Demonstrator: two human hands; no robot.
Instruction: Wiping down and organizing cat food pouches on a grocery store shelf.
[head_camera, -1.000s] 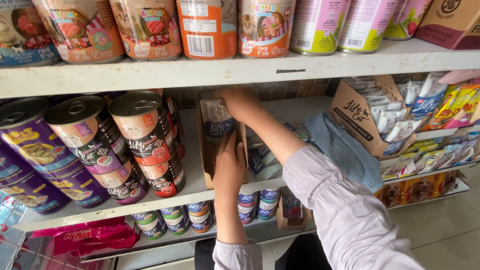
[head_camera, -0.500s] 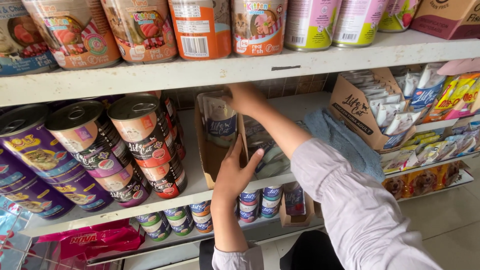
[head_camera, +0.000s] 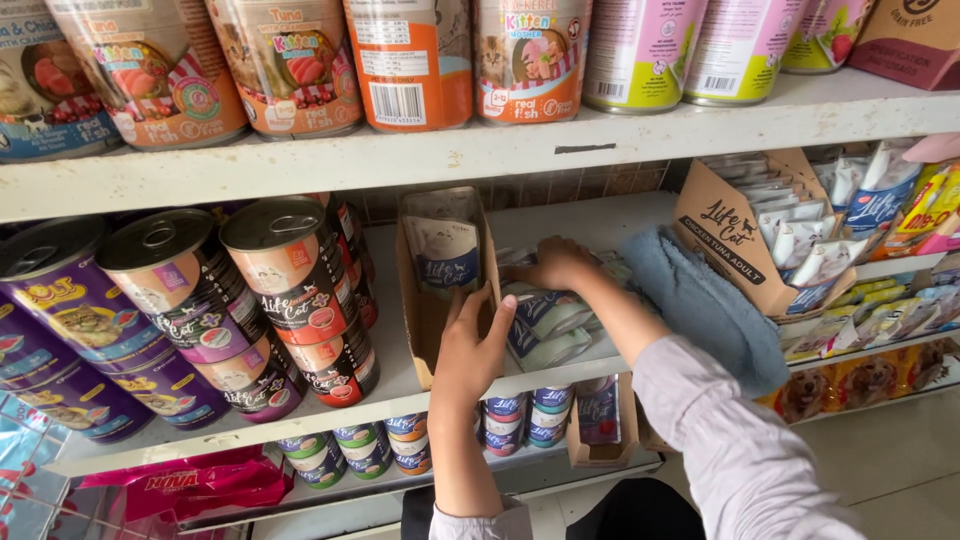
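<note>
An open brown cardboard box (head_camera: 418, 320) stands on the middle shelf with a few white-and-blue pouches (head_camera: 445, 250) upright at its back. My left hand (head_camera: 470, 350) grips the box's front right wall, fingers inside and thumb outside. Right of the box lies a loose pile of the same pouches (head_camera: 545, 325), flat on the shelf. My right hand (head_camera: 560, 262) reaches over that pile with its fingers curled down on a pouch at the back. My lilac sleeve (head_camera: 740, 450) runs in from the lower right.
Stacked purple and red cans (head_camera: 270, 290) stand left of the box. Large cans (head_camera: 410, 60) line the top shelf (head_camera: 640, 135). A blue cloth (head_camera: 700, 300) lies by my right forearm, next to a tilted carton of pouches (head_camera: 740, 240). Small cans (head_camera: 510, 415) sit on the lower shelf.
My right hand has left the back of the cardboard box and moved right and down onto the loose pile of pouches. My left hand has stayed at the box's front edge.
</note>
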